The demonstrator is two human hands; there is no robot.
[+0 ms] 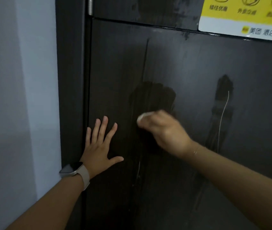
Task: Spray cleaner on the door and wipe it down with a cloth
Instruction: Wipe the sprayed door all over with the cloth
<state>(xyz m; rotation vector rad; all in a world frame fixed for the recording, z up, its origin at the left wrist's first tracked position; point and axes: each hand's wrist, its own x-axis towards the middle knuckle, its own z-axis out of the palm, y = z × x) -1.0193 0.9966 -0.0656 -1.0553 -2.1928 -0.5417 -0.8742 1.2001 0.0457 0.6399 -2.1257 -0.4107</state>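
Observation:
A dark brown door (190, 63) fills most of the view, with wet streaks and a damp patch on its panel. My left hand (98, 145) lies flat against the door near its left edge, fingers spread, a watch on the wrist. My right hand (163, 130) is closed around a small pale cloth (142, 117), of which only a corner shows at the fingers, and presses it on the door just under the damp patch. No spray bottle is in view.
A yellow and white sticker (246, 15) is stuck at the door's top right. The dark door frame (72, 80) with a metal hinge (90, 5) runs down the left, beside a pale wall (15, 97).

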